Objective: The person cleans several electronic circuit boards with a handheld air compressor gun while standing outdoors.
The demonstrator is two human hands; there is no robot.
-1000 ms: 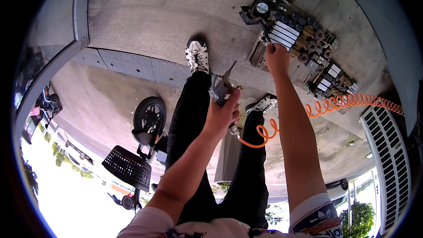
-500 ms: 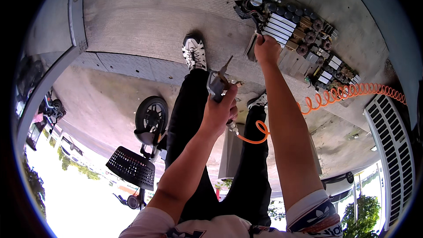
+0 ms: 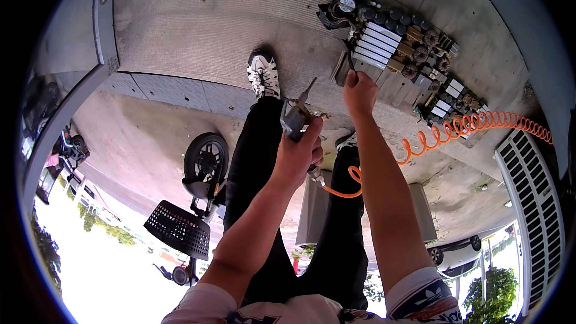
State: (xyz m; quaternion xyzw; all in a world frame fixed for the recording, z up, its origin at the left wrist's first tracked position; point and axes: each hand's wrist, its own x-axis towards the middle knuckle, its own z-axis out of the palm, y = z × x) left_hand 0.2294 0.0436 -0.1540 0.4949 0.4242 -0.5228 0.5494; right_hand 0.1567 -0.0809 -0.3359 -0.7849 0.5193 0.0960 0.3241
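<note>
I have my left hand wrapped round a metal air gun, fingers curled closed on its grip, thumb up along the body; thin nozzle points up and slightly right, toward the ground ahead. Orange coiled hose joins the gun's lower end, passes behind the right forearm, then loops off to the far right.

My right hand has its fingers bunched tight on a slim dark tool, which sticks up past the knuckles. Its tip sits close to the left edge of the large circuit board; can't tell whether they touch. What the tool is, also can't tell.

Board lies upper right, tilted, on wooden planks: white finned block, dark cylinders, copper-looking coils. Smaller board just beyond its lower right end. Black fan unit at its upper left.

Also logged: left shoe on the ground, black wheel and perforated basket lower left, white slatted grille far right, white car lower right.
</note>
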